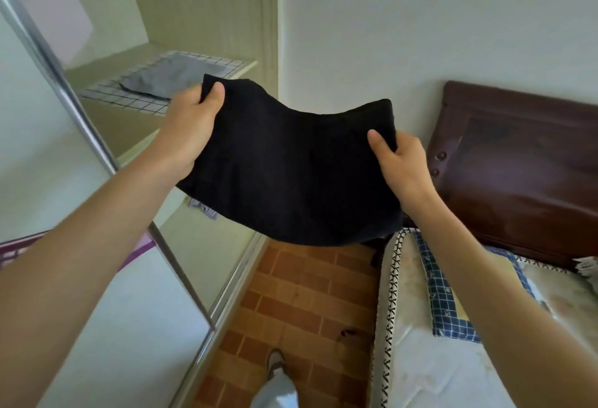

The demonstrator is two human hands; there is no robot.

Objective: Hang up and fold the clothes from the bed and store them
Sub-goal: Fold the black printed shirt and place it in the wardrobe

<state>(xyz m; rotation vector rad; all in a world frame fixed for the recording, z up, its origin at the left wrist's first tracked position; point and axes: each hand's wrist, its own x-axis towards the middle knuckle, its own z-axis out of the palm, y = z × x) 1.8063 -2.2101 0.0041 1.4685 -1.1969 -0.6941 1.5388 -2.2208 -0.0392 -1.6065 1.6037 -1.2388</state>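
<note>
Here, folded black garment (291,168) spans both hands.

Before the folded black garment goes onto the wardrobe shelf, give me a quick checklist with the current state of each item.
1. Left hand grips the folded black garment, thumb on top: ok.
2. Right hand grips the opposite edge: ok.
3. Garment held flat: not ok, it sags in the middle between the hands.
4. Room on the checked-liner shelf: ok, a folded grey garment lies there, with bare liner in front of it.
5. Path to the shelf past the silver sliding-door frame: ok, the opening is unobstructed.
6. Fold neat underneath: cannot tell, the underside is hidden.
</note>
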